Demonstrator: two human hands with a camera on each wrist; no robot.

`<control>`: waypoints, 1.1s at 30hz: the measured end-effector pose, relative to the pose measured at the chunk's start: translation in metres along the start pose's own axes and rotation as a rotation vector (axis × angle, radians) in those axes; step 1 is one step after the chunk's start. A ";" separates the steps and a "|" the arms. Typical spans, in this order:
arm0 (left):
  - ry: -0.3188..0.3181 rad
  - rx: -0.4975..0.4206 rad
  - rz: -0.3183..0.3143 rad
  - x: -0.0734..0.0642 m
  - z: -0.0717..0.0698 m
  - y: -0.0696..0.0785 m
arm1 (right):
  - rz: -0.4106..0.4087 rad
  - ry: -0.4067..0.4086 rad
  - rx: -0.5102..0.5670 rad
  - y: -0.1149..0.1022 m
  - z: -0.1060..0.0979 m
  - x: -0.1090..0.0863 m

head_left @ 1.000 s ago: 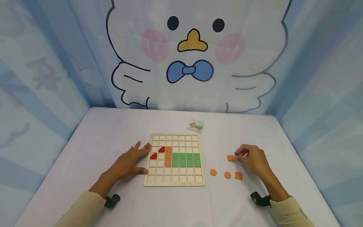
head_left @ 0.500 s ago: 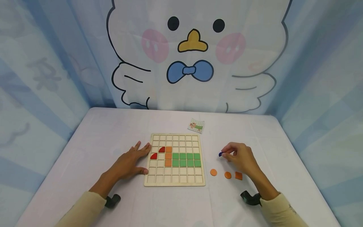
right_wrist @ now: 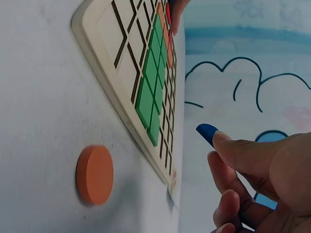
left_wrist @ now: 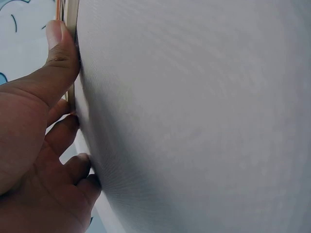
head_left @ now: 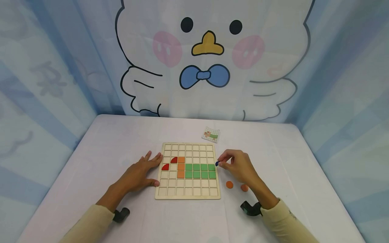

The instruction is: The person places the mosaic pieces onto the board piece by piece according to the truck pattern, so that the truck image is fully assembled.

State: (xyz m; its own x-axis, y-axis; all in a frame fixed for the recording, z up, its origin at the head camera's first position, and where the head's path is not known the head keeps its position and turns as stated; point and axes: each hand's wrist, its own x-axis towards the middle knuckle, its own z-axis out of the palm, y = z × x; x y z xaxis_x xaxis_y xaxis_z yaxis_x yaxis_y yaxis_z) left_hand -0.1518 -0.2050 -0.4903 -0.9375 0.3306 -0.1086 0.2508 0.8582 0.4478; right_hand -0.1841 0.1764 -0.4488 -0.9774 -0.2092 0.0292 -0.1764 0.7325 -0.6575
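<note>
A wooden grid board [head_left: 187, 193] lies flat on the table, with green square tiles [head_left: 200, 171] in two rows, a column of orange square tiles [head_left: 181, 167] and two red quarter-round tiles [head_left: 165, 167] set in its cells. My left hand [head_left: 136, 173] rests at the board's left side, fingers spread, thumb and fingertips touching the edge. Between thumb and forefinger my right hand [head_left: 238, 165] pinches a small dark blue tile [right_wrist: 207, 132] with a curved side, just off the board's right edge. Its full outline is partly covered by the fingers.
Right of the board lie two orange round tiles [head_left: 229, 185], one partly behind the right wrist. A small picture card [head_left: 211, 134] with a gridded design lies beyond the board's far edge. A cartoon-printed curtain [head_left: 203, 98] hangs behind the white table.
My right hand has carried the blue tile leftward from beside the orange pieces to the board's right edge. It and the forearm now cover the orange squares seen earlier. My left hand stays put.
</note>
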 end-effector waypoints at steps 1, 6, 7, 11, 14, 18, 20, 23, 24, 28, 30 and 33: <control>0.000 0.000 0.000 0.000 0.000 0.000 | -0.008 -0.006 0.008 -0.003 0.003 0.001; -0.003 -0.008 -0.006 0.000 -0.001 0.001 | -0.060 -0.039 0.049 -0.018 0.017 0.006; -0.004 -0.009 -0.008 0.000 -0.001 0.001 | -0.070 -0.046 0.058 -0.020 0.020 0.007; -0.005 -0.009 -0.014 -0.001 -0.002 0.002 | -0.090 -0.071 0.089 -0.031 0.032 0.011; -0.002 -0.010 -0.013 0.000 -0.002 0.002 | -0.094 -0.094 0.105 -0.040 0.041 0.013; -0.004 -0.013 -0.016 0.000 -0.002 0.002 | -0.127 -0.122 0.113 -0.050 0.054 0.018; -0.006 -0.012 -0.019 0.000 -0.002 0.002 | -0.154 -0.132 0.117 -0.054 0.061 0.021; -0.009 -0.010 -0.016 0.000 -0.002 0.002 | -0.190 -0.145 0.116 -0.061 0.070 0.027; -0.010 -0.009 -0.014 0.000 -0.003 0.002 | -0.201 -0.149 0.114 -0.063 0.074 0.028; -0.013 -0.013 -0.010 0.000 -0.004 0.001 | -0.220 -0.151 0.095 -0.071 0.085 0.036; -0.012 -0.016 -0.005 0.000 -0.004 0.001 | -0.219 -0.150 0.089 -0.075 0.091 0.039; -0.008 -0.020 0.003 0.000 -0.004 0.001 | -0.208 -0.153 0.081 -0.080 0.098 0.042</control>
State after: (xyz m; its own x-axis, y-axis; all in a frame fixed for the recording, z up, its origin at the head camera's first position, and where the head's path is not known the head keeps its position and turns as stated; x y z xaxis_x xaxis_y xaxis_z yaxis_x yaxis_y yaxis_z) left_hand -0.1524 -0.2061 -0.4860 -0.9348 0.3365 -0.1138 0.2489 0.8490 0.4660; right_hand -0.1997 0.0452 -0.4686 -0.8912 -0.4497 0.0601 -0.3557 0.6102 -0.7079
